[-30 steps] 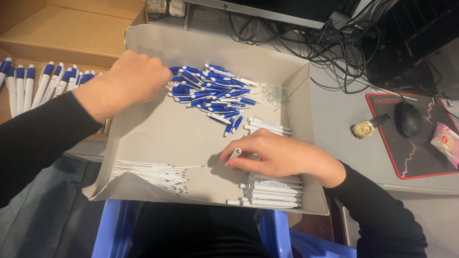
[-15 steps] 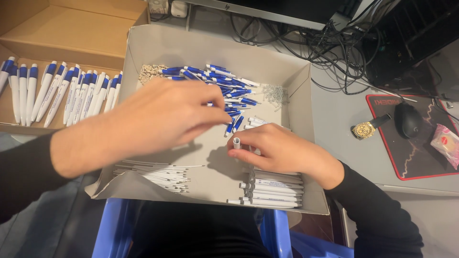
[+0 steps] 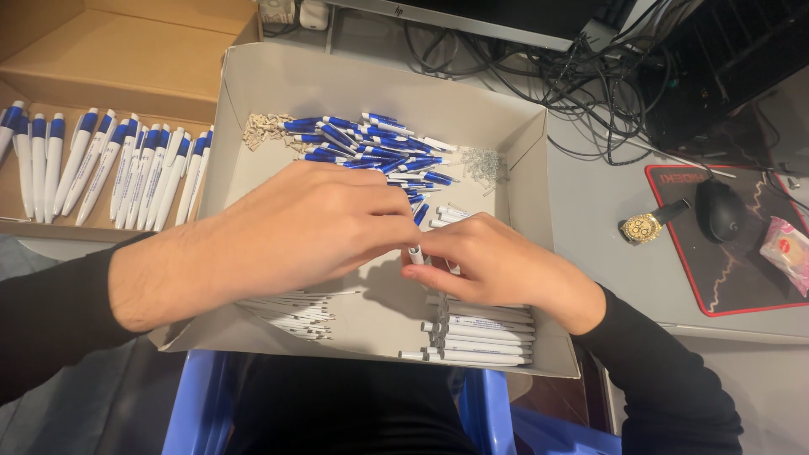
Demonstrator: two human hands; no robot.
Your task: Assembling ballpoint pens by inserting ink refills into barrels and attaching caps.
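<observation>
Left hand and right hand fingertip to fingertip, both pinched closed on one white pen barrel between them, over the grey tray; blue pen caps heaped beyond; white barrels stacked beneath the right wrist.

Both arms wear long black sleeves of plain, smooth cloth without print or pattern. The left sleeve ends a little above the wrist, leaving part of the forearm bare, and its cuff is a simple edge. The right sleeve reaches right to the wrist and creases softly along the forearm. The left hand and the right hand are bare: no gloves, rings, watch or bracelet show.
</observation>
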